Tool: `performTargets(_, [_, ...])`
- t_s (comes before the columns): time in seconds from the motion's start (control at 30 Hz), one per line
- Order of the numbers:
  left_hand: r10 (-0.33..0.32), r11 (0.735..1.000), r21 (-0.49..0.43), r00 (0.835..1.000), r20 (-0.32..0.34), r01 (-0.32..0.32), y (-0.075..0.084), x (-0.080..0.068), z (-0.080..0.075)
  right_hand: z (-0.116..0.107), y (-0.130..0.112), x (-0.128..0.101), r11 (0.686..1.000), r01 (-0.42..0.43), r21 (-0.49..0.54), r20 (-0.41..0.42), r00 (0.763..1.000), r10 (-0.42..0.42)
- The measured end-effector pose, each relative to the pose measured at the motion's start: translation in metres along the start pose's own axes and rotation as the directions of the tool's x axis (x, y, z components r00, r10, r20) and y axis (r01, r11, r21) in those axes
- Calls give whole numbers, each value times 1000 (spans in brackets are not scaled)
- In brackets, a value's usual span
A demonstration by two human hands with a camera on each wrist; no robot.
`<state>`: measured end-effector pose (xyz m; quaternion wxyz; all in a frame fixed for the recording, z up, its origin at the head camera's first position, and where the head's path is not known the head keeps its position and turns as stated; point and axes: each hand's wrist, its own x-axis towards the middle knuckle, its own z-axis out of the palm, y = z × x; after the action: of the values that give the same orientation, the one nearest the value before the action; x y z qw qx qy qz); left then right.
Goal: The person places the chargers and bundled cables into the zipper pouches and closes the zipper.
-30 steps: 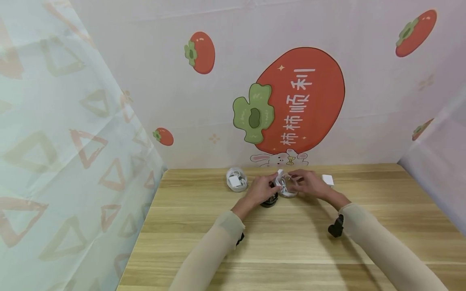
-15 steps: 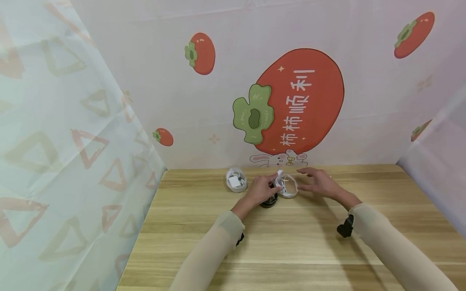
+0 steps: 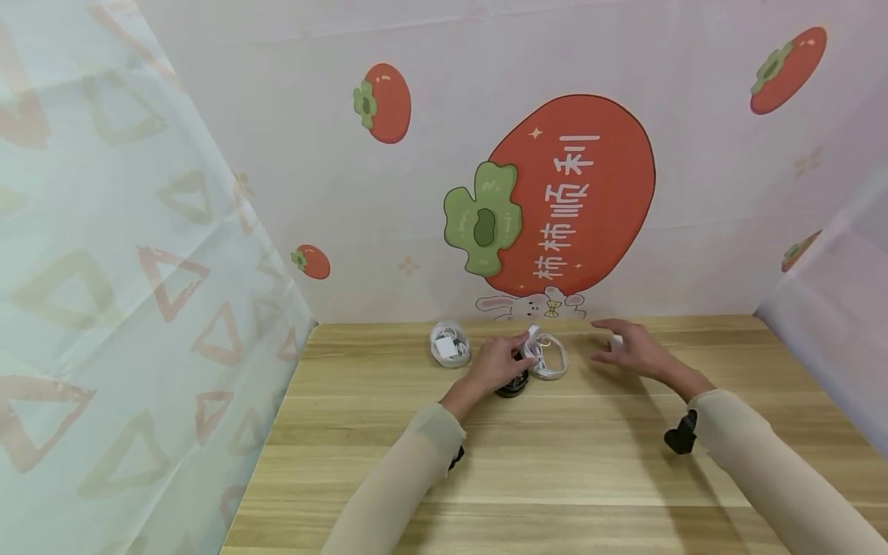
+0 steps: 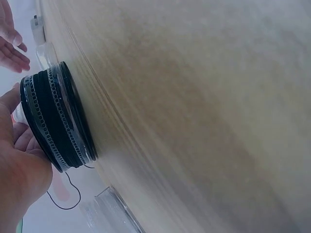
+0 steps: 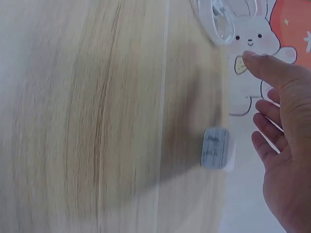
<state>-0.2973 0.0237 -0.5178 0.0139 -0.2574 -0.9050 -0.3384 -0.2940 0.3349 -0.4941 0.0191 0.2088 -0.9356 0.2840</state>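
On the wooden table, 2 sleeved forearms reach away from the near edge toward the far side. The left hand grips a black spool that stands on the table, fingers curled round its rim; the left wrist view shows the spool wrapped in dark cord between clear flanges. In the same hand's fingertips sits a white cable coil, which rests just right of the spool, near the middle of the table's far half. The right hand hovers further right, apart from the coil, with its fingers spread and loosely straight, holding nothing. Just under and beyond its fingers lies a small white charger, flat on the wood close to the far edge; the fingers are near it, and I cannot tell whether they touch it. To the left of the spool, 1 clear round case holds another white cable and plug. Behind everything hangs a backdrop printed with red persimmons and a rabbit.
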Motion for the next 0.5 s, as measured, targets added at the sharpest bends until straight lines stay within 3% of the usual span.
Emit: performTargets(0.5, [14, 1000, 4, 1000, -1, -14, -1, -1, 1, -12, 17, -12, 999, -17, -43, -6, 1000, 17])
